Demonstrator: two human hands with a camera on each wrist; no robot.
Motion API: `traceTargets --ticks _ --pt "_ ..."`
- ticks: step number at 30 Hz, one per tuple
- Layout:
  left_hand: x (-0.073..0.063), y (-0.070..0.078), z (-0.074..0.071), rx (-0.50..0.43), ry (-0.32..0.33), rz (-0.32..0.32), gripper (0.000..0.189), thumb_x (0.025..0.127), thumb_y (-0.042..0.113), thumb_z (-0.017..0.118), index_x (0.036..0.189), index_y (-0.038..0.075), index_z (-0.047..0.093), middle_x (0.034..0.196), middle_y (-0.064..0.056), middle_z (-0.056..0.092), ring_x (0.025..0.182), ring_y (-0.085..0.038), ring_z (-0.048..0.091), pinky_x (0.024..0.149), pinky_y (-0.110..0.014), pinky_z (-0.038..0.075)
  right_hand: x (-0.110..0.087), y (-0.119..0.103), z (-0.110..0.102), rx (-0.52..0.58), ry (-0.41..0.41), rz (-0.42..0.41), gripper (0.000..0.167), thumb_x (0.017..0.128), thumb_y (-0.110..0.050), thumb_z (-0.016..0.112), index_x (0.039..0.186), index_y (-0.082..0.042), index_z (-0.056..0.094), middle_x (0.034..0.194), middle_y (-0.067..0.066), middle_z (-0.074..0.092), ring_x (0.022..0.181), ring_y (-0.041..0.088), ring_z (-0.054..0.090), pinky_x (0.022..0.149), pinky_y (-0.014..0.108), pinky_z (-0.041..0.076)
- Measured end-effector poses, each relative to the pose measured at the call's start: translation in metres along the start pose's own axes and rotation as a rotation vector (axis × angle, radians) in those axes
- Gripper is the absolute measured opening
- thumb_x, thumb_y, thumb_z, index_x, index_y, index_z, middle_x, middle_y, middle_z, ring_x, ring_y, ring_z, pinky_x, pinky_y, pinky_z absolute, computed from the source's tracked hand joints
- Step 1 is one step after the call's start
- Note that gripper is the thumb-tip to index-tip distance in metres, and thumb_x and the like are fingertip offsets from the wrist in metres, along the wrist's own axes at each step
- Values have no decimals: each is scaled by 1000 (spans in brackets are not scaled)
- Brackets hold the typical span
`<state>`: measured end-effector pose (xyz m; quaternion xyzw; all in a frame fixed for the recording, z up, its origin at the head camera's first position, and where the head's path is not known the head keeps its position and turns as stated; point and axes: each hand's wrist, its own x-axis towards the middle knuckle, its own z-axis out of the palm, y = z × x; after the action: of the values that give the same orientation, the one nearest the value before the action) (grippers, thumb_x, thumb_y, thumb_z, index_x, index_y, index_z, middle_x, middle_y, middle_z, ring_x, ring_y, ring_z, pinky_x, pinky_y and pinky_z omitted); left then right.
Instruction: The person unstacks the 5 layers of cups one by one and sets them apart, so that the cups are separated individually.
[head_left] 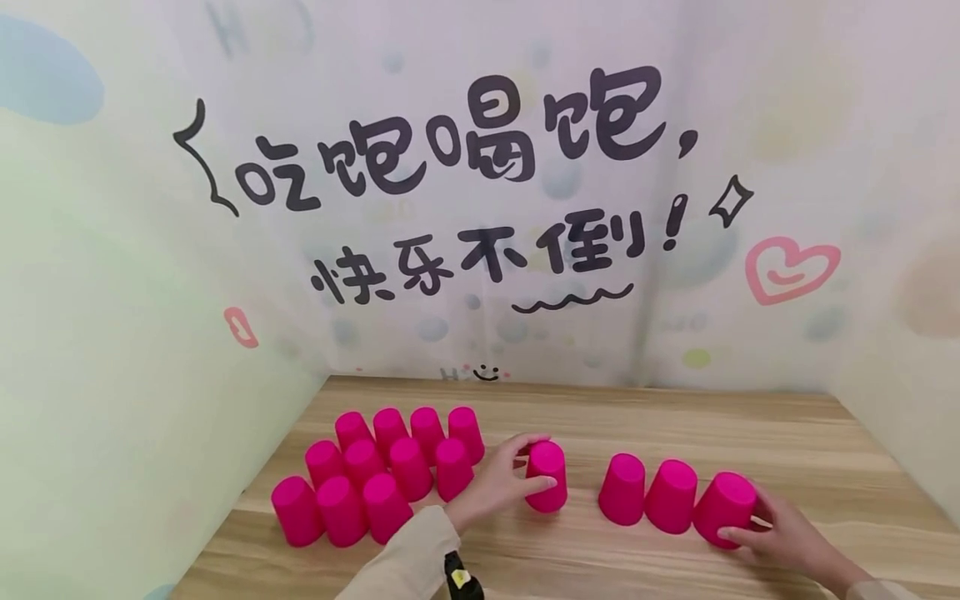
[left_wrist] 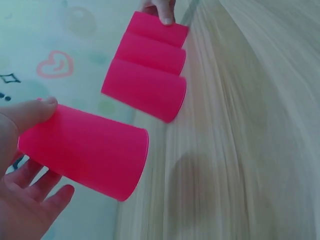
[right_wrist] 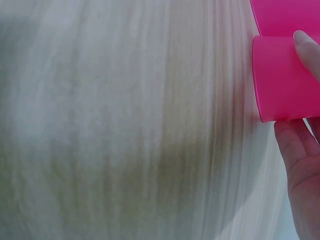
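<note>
My left hand [head_left: 497, 485] grips an upside-down pink cup [head_left: 547, 482] between thumb and fingers. In the left wrist view that cup [left_wrist: 92, 150] is tilted, and its rim stands clear of the wooden surface, with a shadow beside it. At the right, three more upside-down pink cups stand in a row: a left one [head_left: 622, 492], a middle one [head_left: 671, 497] and a right one [head_left: 726, 510]. Around the right one my right hand [head_left: 791, 537] has its thumb in front and its fingers behind. The right wrist view shows this cup [right_wrist: 282, 80] with its rim at the table.
Several upside-down pink cups [head_left: 343, 508] stand in three rows on the left of the wooden table [head_left: 570, 554]. Behind the table rises a pale printed backdrop [head_left: 420, 50] with dark lettering, and pale side walls [head_left: 112, 333] flank it.
</note>
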<state>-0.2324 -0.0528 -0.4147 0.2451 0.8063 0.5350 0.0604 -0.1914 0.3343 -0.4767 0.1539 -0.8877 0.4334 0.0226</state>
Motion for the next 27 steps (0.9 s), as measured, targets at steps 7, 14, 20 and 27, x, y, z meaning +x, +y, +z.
traceTargets --ticks 7,14,20,27 --pt "-26 -9 -32 15 -7 51 52 79 21 67 126 14 48 119 -1 53 103 -16 53 88 -32 43 0 -1 1 -9 4 2 61 73 -16 71 119 9 40 95 -23 53 84 -9 52 66 17 49" --pt "-53 -20 -58 89 14 30 51 76 30 69 122 23 50 116 7 52 99 -12 53 83 -30 45 0 -2 0 -34 13 11 62 73 -17 71 120 8 40 95 -20 53 83 -10 51 65 17 49" --pt "-73 -25 -78 46 14 -13 51 77 24 69 123 18 48 119 1 50 103 -21 50 81 -34 47 0 0 1 -19 10 3 62 72 -16 72 119 9 40 96 -17 55 83 -9 52 65 17 49" --pt "-88 -27 -92 33 46 -41 53 78 19 68 125 8 45 122 -8 46 104 -25 50 80 -31 48 0 -1 1 -33 13 35 63 72 -17 72 121 8 40 97 -11 56 83 -10 51 66 17 48"
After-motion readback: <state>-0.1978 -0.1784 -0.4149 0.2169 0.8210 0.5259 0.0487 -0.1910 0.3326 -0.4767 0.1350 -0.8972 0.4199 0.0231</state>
